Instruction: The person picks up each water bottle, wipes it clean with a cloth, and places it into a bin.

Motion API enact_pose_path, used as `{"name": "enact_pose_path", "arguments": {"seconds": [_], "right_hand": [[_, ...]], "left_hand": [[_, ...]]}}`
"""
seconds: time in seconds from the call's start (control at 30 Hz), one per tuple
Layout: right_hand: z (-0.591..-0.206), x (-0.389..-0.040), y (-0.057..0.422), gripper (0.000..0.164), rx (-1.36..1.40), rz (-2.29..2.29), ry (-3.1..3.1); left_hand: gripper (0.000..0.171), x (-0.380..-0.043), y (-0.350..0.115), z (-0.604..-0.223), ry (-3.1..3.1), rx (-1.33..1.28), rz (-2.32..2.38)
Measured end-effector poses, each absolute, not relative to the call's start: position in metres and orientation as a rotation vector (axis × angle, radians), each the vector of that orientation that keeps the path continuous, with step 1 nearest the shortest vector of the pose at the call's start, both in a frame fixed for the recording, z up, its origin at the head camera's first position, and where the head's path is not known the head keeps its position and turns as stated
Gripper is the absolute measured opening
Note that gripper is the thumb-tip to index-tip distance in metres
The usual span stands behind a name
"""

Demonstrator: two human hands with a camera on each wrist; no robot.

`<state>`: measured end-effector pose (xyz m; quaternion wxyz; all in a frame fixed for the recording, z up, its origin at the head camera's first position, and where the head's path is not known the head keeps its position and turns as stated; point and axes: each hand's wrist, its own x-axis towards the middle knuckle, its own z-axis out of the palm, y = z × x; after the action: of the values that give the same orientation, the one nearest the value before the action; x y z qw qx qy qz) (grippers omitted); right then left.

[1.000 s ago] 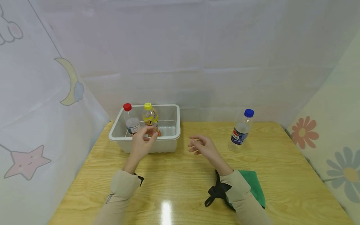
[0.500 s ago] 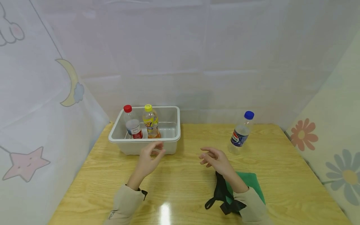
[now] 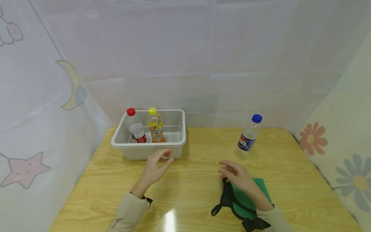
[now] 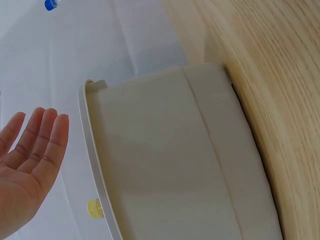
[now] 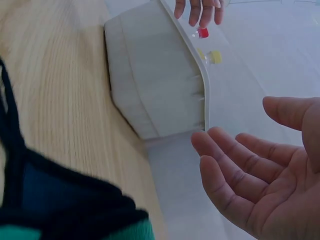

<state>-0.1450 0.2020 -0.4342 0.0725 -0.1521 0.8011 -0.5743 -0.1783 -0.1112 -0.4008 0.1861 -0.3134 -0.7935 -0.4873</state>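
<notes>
Head cam has your left hand (image 3: 155, 167) over the desk (image 3: 188, 193), with the white bin (image 3: 131, 152) at 12 o'clock from it. Thumb and fingers are held wide, and the left wrist view puts them apart from the rim. Inside the bin you've got a red-capped bottle (image 3: 137, 133) standing at 9 o'clock from a yellow-capped bottle (image 3: 156, 129). Your right hand (image 3: 239, 177) is out at 4 o'clock from the bin, fingers loosely bent, thumb well off them, so pretty wide too. Right under that wrist, toward 5 o'clock, lies a green-and-black cloth item (image 3: 240, 196), and a blue-capped bottle (image 3: 247, 138) stands upright around 12 o'clock from that hand.
</notes>
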Motion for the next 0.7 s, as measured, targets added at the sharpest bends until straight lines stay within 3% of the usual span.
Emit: {"name": "enact_pose_path", "arguments": {"seconds": [0.4, 0.7], "right_hand": [[-0.447, -0.134, 0.246, 0.035, -0.683, -1.275, 2.819], [-0.46, -0.132, 0.266, 0.066, -0.608, -0.815, 2.871]], "left_hand": [[0.027, -0.192, -0.107, -0.429, -2.275, -0.931, -1.357], [0.028, -0.193, -0.096, -0.43, -2.289, -0.968, -1.419]]}}
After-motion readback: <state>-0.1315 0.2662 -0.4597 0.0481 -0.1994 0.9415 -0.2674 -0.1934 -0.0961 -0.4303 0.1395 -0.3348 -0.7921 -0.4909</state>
